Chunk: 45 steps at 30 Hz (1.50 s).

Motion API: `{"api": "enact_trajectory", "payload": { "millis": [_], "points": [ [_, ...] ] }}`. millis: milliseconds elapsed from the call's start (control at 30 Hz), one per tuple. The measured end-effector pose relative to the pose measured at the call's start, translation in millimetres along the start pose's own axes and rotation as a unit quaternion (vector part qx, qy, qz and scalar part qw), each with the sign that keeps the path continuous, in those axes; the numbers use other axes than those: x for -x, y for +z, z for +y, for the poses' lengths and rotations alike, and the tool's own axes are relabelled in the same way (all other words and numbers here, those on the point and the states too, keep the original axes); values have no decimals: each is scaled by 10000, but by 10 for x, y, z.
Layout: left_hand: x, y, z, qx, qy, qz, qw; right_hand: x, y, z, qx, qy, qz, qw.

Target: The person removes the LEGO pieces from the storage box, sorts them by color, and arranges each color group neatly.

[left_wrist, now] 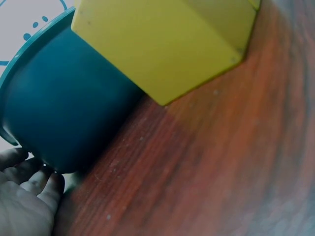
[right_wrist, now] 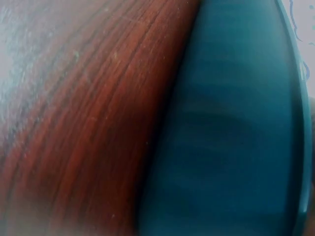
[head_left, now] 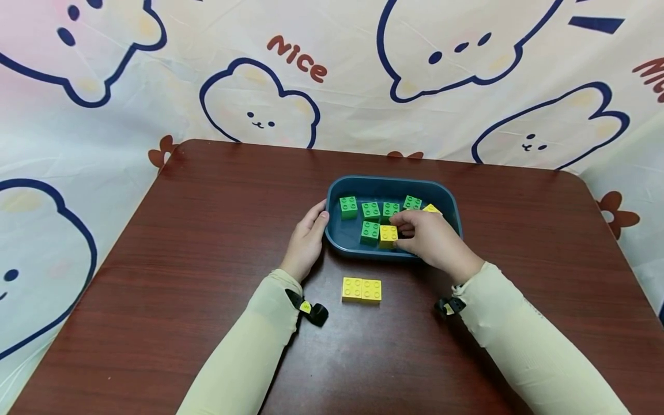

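Note:
In the head view a dark teal bin (head_left: 337, 245) holds several green bricks and some yellow ones. My right hand (head_left: 438, 242) reaches in over its front right rim, pinching a yellow brick (head_left: 388, 235) between thumb and fingers at its right side. Left of that brick sits a green brick (head_left: 370, 231). My left hand (head_left: 305, 242) rests against the bin's left wall, fingers fairly straight; the left wrist view shows its fingertips (left_wrist: 54, 187) at the bin's end. Two yellow bricks (head_left: 361, 290) stand side by side on the table in front of the bin.
The brown wooden table (head_left: 223, 219) has rounded far corners. A patterned cloth (head_left: 353, 115) hangs behind it. Another yellow brick (head_left: 432, 208) lies in the bin's right part, partly hidden by my right hand. The bin's outer wall (right_wrist: 226, 132) fills much of the right wrist view.

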State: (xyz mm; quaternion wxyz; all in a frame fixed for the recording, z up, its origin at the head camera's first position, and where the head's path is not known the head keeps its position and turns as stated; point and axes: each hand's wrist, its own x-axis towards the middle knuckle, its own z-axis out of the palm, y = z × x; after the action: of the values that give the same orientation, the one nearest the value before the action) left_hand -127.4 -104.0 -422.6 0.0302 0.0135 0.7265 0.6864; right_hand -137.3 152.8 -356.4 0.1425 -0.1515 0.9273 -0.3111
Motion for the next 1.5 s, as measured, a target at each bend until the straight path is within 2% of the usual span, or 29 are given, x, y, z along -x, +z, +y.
{"api": "enact_trajectory", "payload": {
  "millis": [367, 567, 933, 1500],
  "points": [
    [-1, 4, 1, -69, -6, 17, 10000, 88, -53, -7, -575, 56, 420, 9974],
    [2, 6, 2, -73, 39, 20, 10000, 179, -77, -57, -806, -59, 680, 9944],
    [-3, 4, 2, -55, 20, 31, 10000, 445, -115, -177, -697, -437, 1033, 9912],
    [-1, 9, 6, -153, 15, 15, 9999, 882, 26, -174, -856, -715, 1082, 9878]
  ]
}}
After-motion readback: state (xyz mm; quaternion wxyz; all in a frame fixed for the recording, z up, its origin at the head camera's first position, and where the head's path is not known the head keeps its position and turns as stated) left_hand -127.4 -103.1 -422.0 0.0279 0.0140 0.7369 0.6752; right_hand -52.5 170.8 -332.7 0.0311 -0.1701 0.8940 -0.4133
